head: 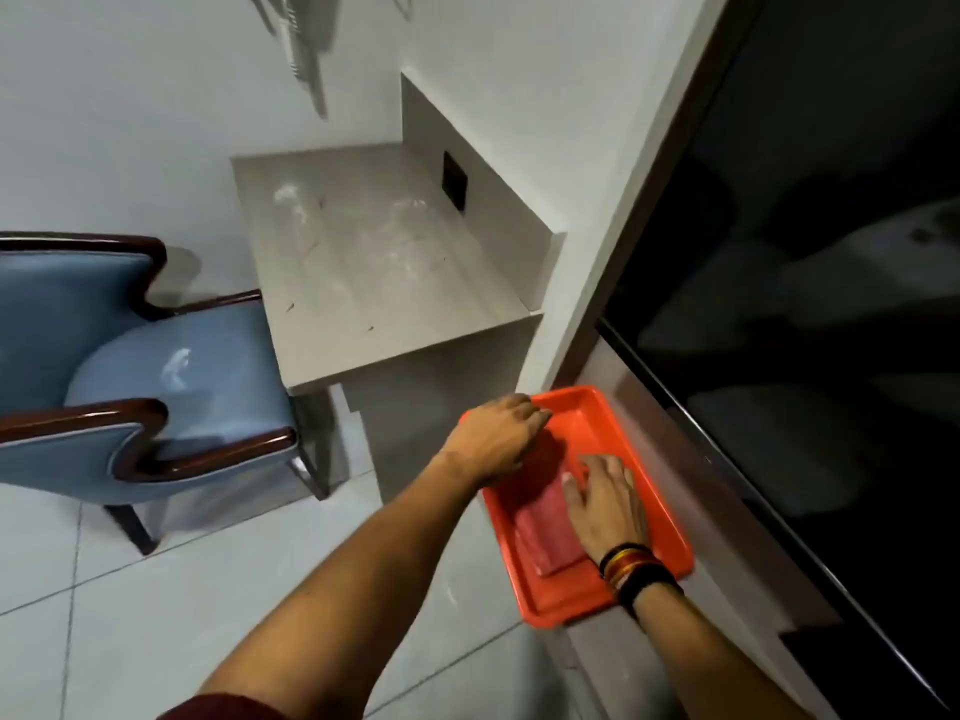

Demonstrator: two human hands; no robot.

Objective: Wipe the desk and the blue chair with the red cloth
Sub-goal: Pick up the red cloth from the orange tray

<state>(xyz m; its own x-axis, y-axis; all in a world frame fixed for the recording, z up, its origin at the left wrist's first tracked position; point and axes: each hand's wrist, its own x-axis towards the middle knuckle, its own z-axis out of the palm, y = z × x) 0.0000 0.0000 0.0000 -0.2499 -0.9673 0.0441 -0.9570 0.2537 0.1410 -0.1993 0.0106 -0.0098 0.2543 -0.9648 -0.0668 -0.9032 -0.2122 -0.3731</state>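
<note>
Resting your right hand (605, 504), fingers spread, you are pressing the folded red cloth (543, 527) lying in the orange tray (670, 543), long axis running away from you. Your left hand (496, 436), fingers loosely together, is touching its far end. Beyond are standing the dusty desk (374, 262) and blue chair (182, 376).

Matt stone-look desk, glossy chair, plastic tray

The desk (374, 262) top looks matt and smudged white; the blue chair (182, 376) has sheeny upholstery and polished dark wood arms; the red cloth (543, 532) lies soft and matt in a smooth orange plastic tray (597, 413).
</note>
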